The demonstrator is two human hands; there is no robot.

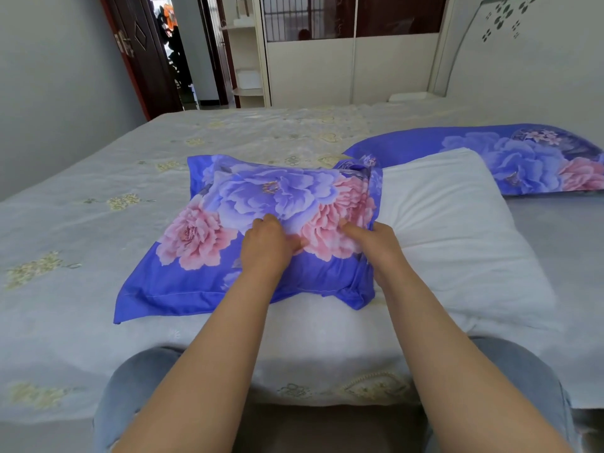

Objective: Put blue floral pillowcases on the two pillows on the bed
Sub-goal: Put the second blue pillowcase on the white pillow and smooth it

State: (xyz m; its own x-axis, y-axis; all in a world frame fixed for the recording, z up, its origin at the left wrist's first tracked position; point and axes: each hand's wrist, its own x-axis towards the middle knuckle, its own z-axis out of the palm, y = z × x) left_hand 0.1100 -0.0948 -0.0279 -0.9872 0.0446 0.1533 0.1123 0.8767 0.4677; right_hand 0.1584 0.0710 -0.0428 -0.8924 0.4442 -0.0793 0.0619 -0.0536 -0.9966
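At the centre of the frame a white pillow [457, 230] lies across the bed [81, 230], its left half already inside a blue floral pillowcase [228, 223] printed with pink and lilac blooms, while its right half is bare. Both hands rest on the covered part. The left hand [266, 245] lies palm down on the print with its fingers curled, pressing into the fabric; I cannot tell whether it pinches any cloth. The right hand [376, 243] is at the open edge of the case, where blue cloth meets white pillow, with its thumb on top of the print and its fingers seemingly tucked around the hem, gripping it. The case's flat border spreads out toward the lower left over the pale bedspread with its yellowish embroidered motifs.

Toward the right edge of the frame, beyond the bare end of the white pillow, a second pillow [490, 155] in the same floral print lies on the bed. Behind it, at the upper right, stands a white headboard [483, 50] with cut-out patterns. At the upper left a dark wooden door [140, 50] stands open, and beside it a cream wardrobe [310, 73] fills the far wall. Denim-clad knees [140, 380] show at the bottom edge.
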